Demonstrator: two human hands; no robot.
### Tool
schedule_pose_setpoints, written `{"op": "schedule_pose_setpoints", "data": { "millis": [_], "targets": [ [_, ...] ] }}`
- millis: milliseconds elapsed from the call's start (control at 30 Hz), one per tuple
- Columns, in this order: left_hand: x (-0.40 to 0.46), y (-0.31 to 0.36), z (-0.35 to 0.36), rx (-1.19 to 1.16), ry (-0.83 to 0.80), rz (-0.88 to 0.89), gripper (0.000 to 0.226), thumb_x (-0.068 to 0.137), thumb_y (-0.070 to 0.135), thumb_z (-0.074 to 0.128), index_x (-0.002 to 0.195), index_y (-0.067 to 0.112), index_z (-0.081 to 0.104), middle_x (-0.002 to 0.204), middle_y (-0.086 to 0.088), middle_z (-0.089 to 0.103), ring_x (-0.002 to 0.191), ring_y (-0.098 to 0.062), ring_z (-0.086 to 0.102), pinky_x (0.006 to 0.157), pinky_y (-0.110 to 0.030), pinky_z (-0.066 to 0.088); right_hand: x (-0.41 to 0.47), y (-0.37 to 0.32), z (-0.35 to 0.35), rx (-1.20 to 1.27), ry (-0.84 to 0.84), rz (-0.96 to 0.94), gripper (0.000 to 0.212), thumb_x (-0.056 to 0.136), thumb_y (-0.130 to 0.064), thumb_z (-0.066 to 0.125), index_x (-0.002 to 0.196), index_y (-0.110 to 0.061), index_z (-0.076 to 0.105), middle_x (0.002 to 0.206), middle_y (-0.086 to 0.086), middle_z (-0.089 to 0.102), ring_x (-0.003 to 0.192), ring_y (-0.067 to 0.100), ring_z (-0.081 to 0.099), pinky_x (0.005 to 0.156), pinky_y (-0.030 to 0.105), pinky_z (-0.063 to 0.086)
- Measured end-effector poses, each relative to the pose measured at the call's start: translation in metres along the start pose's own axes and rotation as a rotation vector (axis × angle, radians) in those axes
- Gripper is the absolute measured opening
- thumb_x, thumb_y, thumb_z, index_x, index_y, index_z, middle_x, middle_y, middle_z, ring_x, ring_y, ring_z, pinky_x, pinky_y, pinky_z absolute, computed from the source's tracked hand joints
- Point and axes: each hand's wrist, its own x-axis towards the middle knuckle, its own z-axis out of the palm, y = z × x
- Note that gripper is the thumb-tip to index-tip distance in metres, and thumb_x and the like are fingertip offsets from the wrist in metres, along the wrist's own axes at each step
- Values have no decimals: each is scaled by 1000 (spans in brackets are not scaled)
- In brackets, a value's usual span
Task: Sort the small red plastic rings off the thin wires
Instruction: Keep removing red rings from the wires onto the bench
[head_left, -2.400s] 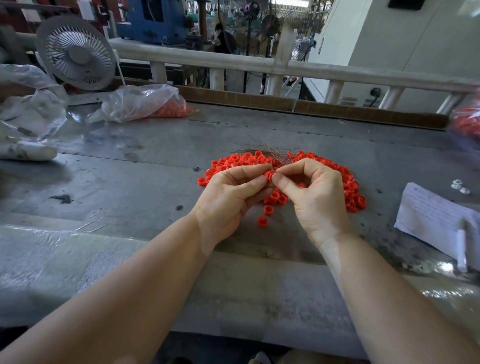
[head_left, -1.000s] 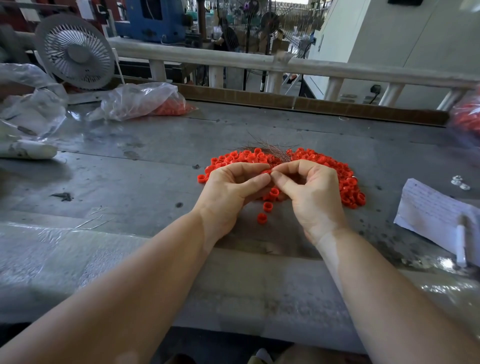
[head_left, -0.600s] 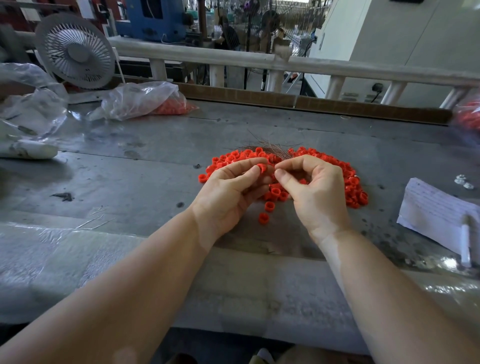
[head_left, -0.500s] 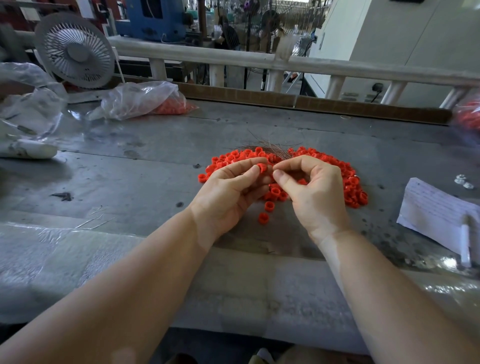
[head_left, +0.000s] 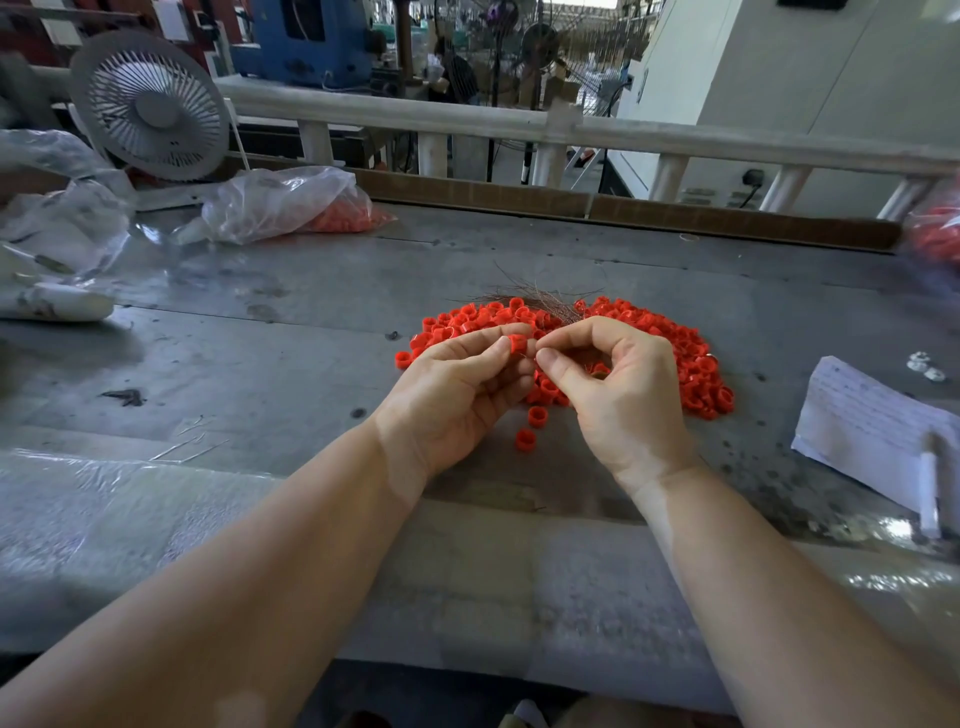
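a grey metal table (head_left: 311, 353) filled most of the view, with a pale railing (head_left: 467, 117) along its far side. a white fan (head_left: 150, 106) stood at the far left corner, and next to it lay a clear plastic bag (head_left: 280, 202) with red pieces showing through its right end. crumpled plastic sheeting (head_left: 57, 218) sat at the left edge. at the right edge lay a sheet of written paper (head_left: 872, 431) with a white pen (head_left: 927, 488) resting on it.

in the middle of the table a pile of red rings (head_left: 670, 343) spread in an arc behind and to the right of both hands. a bundle of thin wires (head_left: 540, 299) lay at the far edge of that pile, touching it. two loose rings (head_left: 532, 426) sat apart from the pile, just in front of the hands.

the left hand (head_left: 457, 395) had its fingers curled and pinched a single red ring (head_left: 517, 343) between thumb and forefinger, raised above the table. the right hand (head_left: 623, 395) was close beside it, thumb and forefinger tips pressed together next to that ring; it seemed to be pinching a wire there, though the wire itself was too fine to make out.
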Motion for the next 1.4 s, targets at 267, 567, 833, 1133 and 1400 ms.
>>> {"op": "schedule_pose_setpoints", "data": {
  "millis": [267, 567, 833, 1133, 1400],
  "targets": [
    [-2, 1, 1, 43, 18, 20, 24, 94, -1, 42, 88, 5, 64, 64, -3, 67, 56, -7, 63, 59, -19, 55, 0, 0, 1, -26, -3, 0, 18, 78, -4, 70, 71, -20, 67, 73, -14, 67, 73, 0, 63, 70, 10, 45],
    [-2, 0, 1, 98, 53, 61, 23, 92, -1, 46, 86, 7, 66, 65, -2, 69, 58, -7, 64, 59, -18, 54, -1, 0, 0, -55, 10, 7, 16, 78, -3, 69, 72, -17, 67, 71, -14, 65, 71, -2, 60, 68, 7, 43],
    [-4, -5, 6, 166, 57, 61, 23, 85, 1, 53, 105, -5, 61, 99, -21, 67, 86, -25, 65, 78, -30, 55, -1, 2, 1, -95, 0, -51, 25, 75, 2, 70, 88, -21, 70, 80, -4, 67, 71, 4, 59, 66, 10, 44],
    [-4, -5, 5, 150, 80, 57, 15, 87, 5, 55, 96, 1, 66, 85, -13, 70, 74, -16, 69, 68, -24, 58, -1, 5, 3, -205, 25, -106, 15, 79, -2, 69, 91, -10, 73, 87, 0, 68, 83, 7, 61, 79, 11, 45],
    [-6, -2, 6, 111, 72, 37, 20, 89, -4, 47, 93, 3, 65, 74, -9, 72, 69, -13, 70, 62, -20, 56, -1, 5, 2, -208, 24, -87, 14, 81, -3, 67, 92, -9, 73, 89, 0, 68, 85, 6, 61, 80, 5, 41]
  ]
}}
